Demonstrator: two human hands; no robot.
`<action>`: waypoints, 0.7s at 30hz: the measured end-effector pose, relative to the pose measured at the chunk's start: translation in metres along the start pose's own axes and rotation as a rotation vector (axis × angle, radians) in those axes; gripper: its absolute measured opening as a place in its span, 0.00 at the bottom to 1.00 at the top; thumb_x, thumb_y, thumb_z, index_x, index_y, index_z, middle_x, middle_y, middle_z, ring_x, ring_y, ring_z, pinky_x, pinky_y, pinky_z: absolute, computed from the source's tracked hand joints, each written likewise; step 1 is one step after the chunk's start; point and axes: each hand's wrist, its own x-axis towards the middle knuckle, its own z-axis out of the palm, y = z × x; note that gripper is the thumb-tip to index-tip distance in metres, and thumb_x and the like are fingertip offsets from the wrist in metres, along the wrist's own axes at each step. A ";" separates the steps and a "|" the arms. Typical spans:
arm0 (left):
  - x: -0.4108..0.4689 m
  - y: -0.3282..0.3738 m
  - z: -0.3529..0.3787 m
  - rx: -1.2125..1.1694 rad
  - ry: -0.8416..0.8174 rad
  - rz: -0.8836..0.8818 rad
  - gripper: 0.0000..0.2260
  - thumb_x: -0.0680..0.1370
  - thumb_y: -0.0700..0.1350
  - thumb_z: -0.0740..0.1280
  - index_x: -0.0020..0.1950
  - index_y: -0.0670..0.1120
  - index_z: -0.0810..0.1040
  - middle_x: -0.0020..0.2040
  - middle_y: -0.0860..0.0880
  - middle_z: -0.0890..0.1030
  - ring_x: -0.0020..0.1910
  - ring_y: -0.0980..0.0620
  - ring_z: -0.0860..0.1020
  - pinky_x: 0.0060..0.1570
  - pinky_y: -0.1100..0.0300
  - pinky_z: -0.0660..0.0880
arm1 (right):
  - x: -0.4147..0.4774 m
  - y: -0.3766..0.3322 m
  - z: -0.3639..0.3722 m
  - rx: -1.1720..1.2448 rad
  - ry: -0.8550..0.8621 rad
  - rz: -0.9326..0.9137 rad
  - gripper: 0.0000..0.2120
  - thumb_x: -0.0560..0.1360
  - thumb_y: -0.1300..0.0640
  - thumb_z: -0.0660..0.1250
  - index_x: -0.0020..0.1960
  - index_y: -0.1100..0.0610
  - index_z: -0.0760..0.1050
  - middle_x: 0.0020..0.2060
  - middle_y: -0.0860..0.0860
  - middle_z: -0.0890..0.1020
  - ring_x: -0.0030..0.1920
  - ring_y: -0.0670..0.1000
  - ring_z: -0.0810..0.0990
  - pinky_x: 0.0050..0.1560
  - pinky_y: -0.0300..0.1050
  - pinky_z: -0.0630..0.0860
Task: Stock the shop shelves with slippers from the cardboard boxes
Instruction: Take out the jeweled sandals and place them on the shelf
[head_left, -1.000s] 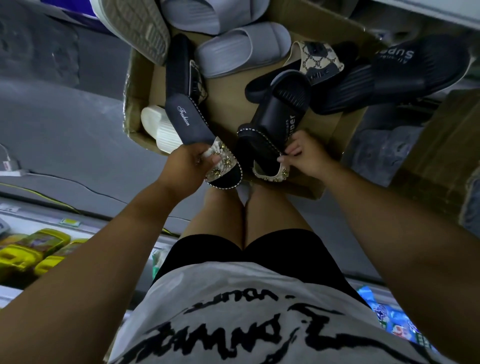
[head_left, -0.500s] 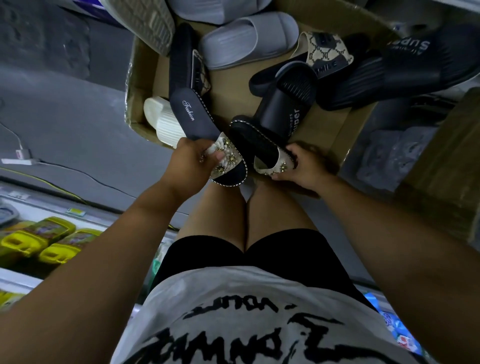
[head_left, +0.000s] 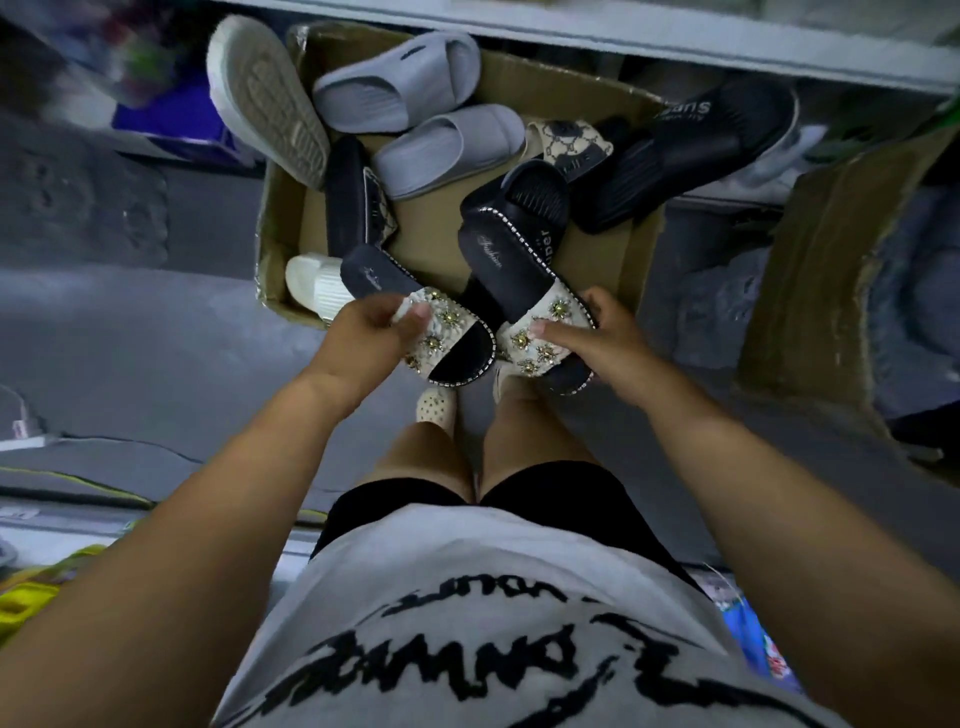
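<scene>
The left hand (head_left: 363, 338) is holding the left sparkly slipper (head_left: 384, 278) by its cream strap. The thumb is pressing on top and the fingers are curling round the strap's edge. The right hand (head_left: 597, 338) is gripping the right sparkly slipper (head_left: 501, 260), with the thumb lying on the gold flowers and the fingers wrapping under the side.

Both slippers are lying side by side with their insides facing up. Their toes are pointing at the person and poking out over the near rim of the cardboard box (head_left: 275, 218). Their heels are pointing away and a bit left, over the box.

Lying in the box are two grey slippers (head_left: 400, 88), a white slipper (head_left: 317, 280) in the near left corner, a patterned slipper (head_left: 571, 145) and a black slipper (head_left: 524, 192). A big black slipper (head_left: 691, 140) is hanging over the far right corner. A pale slipper (head_left: 270, 98) is leaning on the left wall, showing its sole.
</scene>
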 end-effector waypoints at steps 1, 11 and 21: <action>-0.007 0.005 -0.004 -0.043 0.006 -0.014 0.16 0.80 0.54 0.70 0.48 0.41 0.80 0.38 0.49 0.76 0.39 0.53 0.73 0.45 0.55 0.70 | -0.016 -0.006 0.004 0.086 0.042 -0.002 0.24 0.67 0.49 0.82 0.56 0.56 0.75 0.51 0.52 0.86 0.48 0.47 0.85 0.47 0.46 0.80; -0.103 0.071 -0.024 -0.078 -0.127 0.177 0.11 0.79 0.52 0.72 0.54 0.45 0.82 0.48 0.51 0.82 0.45 0.59 0.81 0.50 0.62 0.78 | -0.165 -0.059 0.007 0.575 0.318 -0.220 0.13 0.74 0.51 0.76 0.56 0.53 0.79 0.50 0.51 0.87 0.52 0.51 0.86 0.55 0.50 0.82; -0.159 0.174 0.097 -0.252 -0.504 0.144 0.06 0.79 0.47 0.69 0.54 0.48 0.78 0.53 0.43 0.81 0.53 0.42 0.79 0.56 0.38 0.76 | -0.257 -0.055 -0.116 0.773 0.477 -0.445 0.28 0.65 0.43 0.81 0.56 0.58 0.77 0.52 0.58 0.86 0.54 0.57 0.85 0.59 0.57 0.80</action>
